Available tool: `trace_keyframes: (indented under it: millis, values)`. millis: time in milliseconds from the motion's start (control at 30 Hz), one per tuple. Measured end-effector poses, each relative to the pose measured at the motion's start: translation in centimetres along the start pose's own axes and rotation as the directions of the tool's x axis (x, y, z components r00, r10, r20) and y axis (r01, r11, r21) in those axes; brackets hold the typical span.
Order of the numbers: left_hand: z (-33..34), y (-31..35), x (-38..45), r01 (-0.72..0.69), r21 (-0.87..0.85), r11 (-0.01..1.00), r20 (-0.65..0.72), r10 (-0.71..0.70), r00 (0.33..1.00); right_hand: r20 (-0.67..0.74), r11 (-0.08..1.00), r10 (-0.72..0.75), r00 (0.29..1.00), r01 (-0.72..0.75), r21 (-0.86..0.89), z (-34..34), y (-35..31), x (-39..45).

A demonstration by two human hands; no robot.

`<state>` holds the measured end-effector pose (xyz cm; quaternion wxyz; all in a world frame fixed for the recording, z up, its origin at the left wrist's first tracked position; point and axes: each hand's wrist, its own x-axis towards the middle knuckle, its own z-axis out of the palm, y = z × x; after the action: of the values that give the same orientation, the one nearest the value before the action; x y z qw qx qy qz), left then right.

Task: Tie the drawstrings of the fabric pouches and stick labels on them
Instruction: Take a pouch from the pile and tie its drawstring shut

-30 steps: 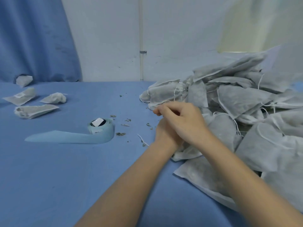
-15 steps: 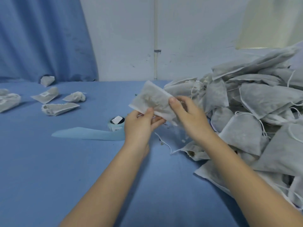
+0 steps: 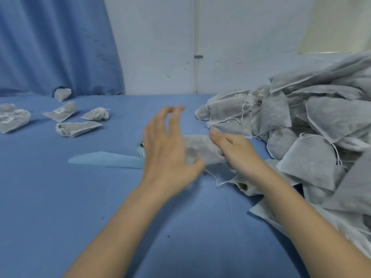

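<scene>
A grey-white fabric pouch point(image 3: 200, 149) is held low over the blue table, lying roughly sideways between my hands. My right hand point(image 3: 234, 151) grips its right end, thumb on top. My left hand point(image 3: 166, 149) is spread with straight fingers beside the pouch's left end; only its thumb touches the fabric. A thin drawstring point(image 3: 218, 180) trails from the pouch down onto the table. Partly hidden behind my left hand is the roll of labels point(image 3: 141, 150), and its blue backing strip point(image 3: 106, 161) runs out to the left.
A big heap of pouches point(image 3: 313, 133) fills the right side up to the wall. Several finished pouches point(image 3: 77, 127) lie at the far left, some labelled. The table point(image 3: 60, 207) is covered in blue cloth; a blue curtain hangs behind on the left.
The pouch has come down from an upright hold to lie sideways near the table. My left hand let go of it and spread its fingers. The view shifted right.
</scene>
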<state>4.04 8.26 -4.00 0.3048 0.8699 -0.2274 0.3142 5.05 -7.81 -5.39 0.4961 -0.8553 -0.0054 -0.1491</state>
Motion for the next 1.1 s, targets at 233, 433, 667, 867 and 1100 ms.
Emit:
trace_keyframes:
  millis: [233, 433, 667, 867, 1100]
  values:
    - [2.5, 1.7, 1.0, -0.088, 0.032, 0.996, 0.339, 0.072, 0.938, 0.042, 0.989, -0.029, 0.999, 0.023, 0.145, 0.1, 0.0, -0.1]
    - [2.2, 0.5, 0.3, -0.124, 0.174, 0.977, 0.355, 0.055, 0.933, -0.112, 0.998, -0.047, 0.993, 0.051, 0.033, -1.9, 0.7, 0.2]
    - [1.8, -0.2, 0.4, -0.227, 0.170, 0.959, 0.331, 0.161, 0.930, -0.118, 0.993, 0.002, 0.993, -0.016, -0.120, -1.7, 0.4, -0.1]
    - [1.9, -0.1, 1.0, 0.016, -0.141, 0.990, 0.325, 0.031, 0.945, 0.021, 0.824, 0.293, 0.956, -0.264, 0.502, -1.4, -1.1, -0.4]
    - [2.2, 0.6, 0.7, 0.364, -0.580, 0.729, 0.312, -0.214, 0.926, 0.344, 0.155, 0.296, 0.891, -0.401, 0.903, -0.6, -1.8, -1.3]
